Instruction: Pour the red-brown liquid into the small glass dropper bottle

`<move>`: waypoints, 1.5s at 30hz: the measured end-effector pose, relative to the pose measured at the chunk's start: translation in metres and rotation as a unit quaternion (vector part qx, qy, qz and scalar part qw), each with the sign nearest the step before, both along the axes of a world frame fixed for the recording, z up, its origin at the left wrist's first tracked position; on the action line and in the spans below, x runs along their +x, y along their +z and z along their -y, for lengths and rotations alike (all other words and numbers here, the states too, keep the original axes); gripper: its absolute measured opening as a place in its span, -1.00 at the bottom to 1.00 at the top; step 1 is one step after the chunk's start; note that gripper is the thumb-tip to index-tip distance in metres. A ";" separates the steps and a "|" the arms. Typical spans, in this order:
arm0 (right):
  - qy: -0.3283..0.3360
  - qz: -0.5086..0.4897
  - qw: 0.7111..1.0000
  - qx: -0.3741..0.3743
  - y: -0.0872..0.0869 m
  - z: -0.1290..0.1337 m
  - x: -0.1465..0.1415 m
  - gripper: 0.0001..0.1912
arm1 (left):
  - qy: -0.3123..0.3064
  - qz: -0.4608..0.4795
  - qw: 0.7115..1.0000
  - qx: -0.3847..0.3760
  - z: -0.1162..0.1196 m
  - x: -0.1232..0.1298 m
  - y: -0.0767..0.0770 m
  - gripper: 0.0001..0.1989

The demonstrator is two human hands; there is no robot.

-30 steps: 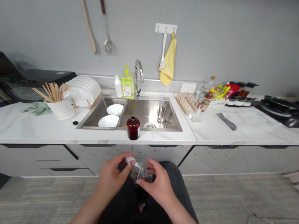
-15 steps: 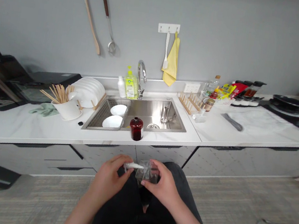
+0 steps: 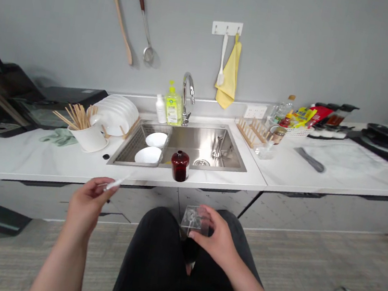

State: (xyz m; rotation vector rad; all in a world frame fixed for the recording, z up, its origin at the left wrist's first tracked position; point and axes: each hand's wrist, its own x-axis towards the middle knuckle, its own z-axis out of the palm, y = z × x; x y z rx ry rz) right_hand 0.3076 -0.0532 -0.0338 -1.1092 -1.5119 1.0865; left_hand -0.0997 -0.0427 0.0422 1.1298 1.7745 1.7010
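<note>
My left hand [image 3: 87, 200] pinches a slim white pump head [image 3: 114, 184], raised in front of the counter's edge. A thin, blurred, see-through end sticks out from it to the upper right. Over my lap, my right hand [image 3: 215, 234] grips a clear square bottle [image 3: 192, 218] from its right side, with the fingers on top and the thumb below. The bottle's neck faces upward with nothing in it that I can make out. Beyond both hands, a dark red-brown bottle [image 3: 180, 167] without a cap stands on the counter's front edge by the sink.
A steel sink [image 3: 238, 167] holds white bowls [image 3: 148, 155] in a basket. Left of it stand a chopstick holder [image 3: 89, 138] and racked plates [image 3: 119, 110]. Dish soap [image 3: 173, 108] sits behind. A wooden rack [image 3: 249, 133], jars and a grey utensil [image 3: 309, 159] lie right.
My left hand has drawn the white pump head out of the clear bottle and moved left and up with it. My right hand still holds the bottle over my lap.
</note>
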 end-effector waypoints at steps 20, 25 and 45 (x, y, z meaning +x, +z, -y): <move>0.001 -0.001 0.999 -0.032 -0.006 -0.031 -0.007 -0.22 | 0.210 -0.289 0.915 -0.187 -0.131 -0.186 -0.053 -0.65; -0.007 0.001 1.000 -0.025 -0.013 -0.037 -0.011 -0.19 | 0.207 -0.303 0.912 -0.186 -0.132 -0.186 -0.058 -0.54; 0.023 -0.037 0.999 -0.019 0.013 -0.007 0.038 -0.22 | -0.048 -0.342 0.931 0.122 -0.110 0.039 -0.028 -0.45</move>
